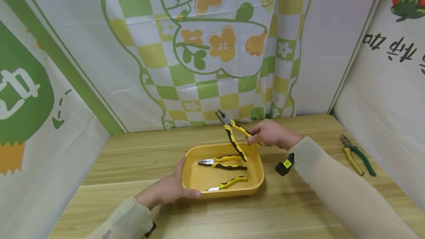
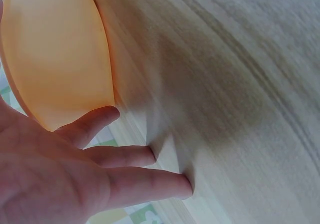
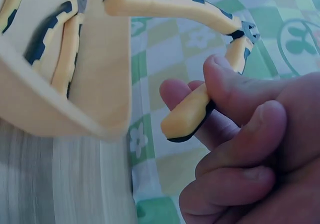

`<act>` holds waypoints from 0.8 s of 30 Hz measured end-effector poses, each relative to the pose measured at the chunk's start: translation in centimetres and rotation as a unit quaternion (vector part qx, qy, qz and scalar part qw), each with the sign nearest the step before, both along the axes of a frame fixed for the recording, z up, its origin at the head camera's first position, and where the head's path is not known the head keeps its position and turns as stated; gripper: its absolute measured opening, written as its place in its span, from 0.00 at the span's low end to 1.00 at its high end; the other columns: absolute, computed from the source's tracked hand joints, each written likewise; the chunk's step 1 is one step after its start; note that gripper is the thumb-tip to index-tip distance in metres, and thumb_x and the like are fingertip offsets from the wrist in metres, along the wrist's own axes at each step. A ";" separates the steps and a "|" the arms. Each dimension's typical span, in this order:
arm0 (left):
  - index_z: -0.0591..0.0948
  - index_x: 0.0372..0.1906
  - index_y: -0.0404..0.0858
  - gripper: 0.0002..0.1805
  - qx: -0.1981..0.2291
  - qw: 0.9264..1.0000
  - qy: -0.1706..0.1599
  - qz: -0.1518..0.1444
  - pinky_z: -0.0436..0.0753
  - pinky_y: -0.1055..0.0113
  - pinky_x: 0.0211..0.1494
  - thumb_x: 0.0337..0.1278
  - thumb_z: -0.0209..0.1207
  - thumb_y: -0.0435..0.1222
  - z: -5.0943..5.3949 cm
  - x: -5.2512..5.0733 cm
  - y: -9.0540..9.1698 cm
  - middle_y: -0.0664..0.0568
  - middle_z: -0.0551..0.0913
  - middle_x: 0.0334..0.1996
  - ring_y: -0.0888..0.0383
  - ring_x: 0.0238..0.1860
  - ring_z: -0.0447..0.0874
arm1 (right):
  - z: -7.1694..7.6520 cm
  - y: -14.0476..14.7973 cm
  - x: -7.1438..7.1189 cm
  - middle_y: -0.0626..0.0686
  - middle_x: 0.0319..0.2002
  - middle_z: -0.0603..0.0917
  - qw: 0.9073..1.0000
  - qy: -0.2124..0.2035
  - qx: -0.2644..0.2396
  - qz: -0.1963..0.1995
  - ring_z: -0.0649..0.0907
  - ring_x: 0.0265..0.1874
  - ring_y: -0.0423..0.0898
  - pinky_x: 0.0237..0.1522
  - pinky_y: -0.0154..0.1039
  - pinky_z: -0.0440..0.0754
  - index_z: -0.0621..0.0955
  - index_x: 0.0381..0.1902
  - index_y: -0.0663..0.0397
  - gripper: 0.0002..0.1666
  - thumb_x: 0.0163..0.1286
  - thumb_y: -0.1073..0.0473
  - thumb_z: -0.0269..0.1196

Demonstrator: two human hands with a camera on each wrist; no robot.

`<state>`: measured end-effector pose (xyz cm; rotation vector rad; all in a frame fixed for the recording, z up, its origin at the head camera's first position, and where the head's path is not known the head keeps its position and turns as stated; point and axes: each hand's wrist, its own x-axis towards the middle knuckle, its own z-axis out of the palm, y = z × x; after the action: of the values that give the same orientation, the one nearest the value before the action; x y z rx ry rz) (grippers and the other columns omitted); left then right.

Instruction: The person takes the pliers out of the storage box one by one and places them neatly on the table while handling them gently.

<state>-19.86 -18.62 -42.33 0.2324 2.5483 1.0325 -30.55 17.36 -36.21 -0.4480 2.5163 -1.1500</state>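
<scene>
With thumb and fingers my right hand [image 1: 270, 134] pinches one handle of a pair of yellow-and-black combination pliers [image 1: 236, 145]. The pliers are raised over the back right of a yellow tray [image 1: 260, 185], handles spread and jaws pointing up and left. A second pair of combination pliers [image 1: 225, 162] lies in the tray, and in front of it are other yellow-handled pliers [image 1: 232, 182], their tip hidden by the near wall. My left hand [image 1: 170, 187] rests against the tray's left side, thumb along the front rim. Its fingers [image 2: 145, 184] are straight and spread, some touching the table.
Pliers with one yellow and one green handle [image 1: 356, 154] lie on the right of the wooden table [image 1: 139, 158]. A patterned curtain [image 1: 216, 95] hangs behind the table, and printed cloth walls [image 1: 382, 102] stand on both sides.
</scene>
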 end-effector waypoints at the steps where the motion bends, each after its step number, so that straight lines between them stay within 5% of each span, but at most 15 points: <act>1: 0.32 0.79 0.38 0.80 0.000 1.000 0.000 -0.001 0.70 0.42 0.61 0.33 0.78 0.59 0.0 0.0 0.0 0.30 0.79 0.54 0.48 0.47 0.80 | -0.1 0.4 -0.1 0.50 0.37 0.87 1.000 -0.006 -0.006 -0.007 0.62 0.14 0.41 0.20 0.34 0.65 0.88 0.45 0.55 0.11 0.68 0.57 0.69; 14: 0.31 0.79 0.38 0.79 -0.001 1.000 0.001 -0.004 0.72 0.43 0.59 0.34 0.79 0.57 0.1 0.1 0.0 0.35 0.82 0.48 0.50 0.42 0.80 | -0.8 5.5 0.3 0.52 0.38 0.87 0.997 -0.034 -0.010 -0.074 0.61 0.12 0.38 0.18 0.33 0.62 0.86 0.50 0.60 0.16 0.71 0.55 0.65; 24: 0.32 0.79 0.37 0.80 0.006 1.000 -0.002 -0.002 0.71 0.44 0.60 0.33 0.78 0.59 -0.1 0.0 -0.1 0.34 0.80 0.51 0.50 0.44 0.79 | -3.0 9.1 1.8 0.48 0.24 0.76 0.994 0.019 0.094 -0.056 0.68 0.20 0.44 0.27 0.40 0.67 0.87 0.38 0.62 0.12 0.70 0.57 0.65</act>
<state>-19.90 -18.73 -42.40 0.2385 2.5383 1.0448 -28.78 26.41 -39.25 -0.2860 2.6820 -0.9374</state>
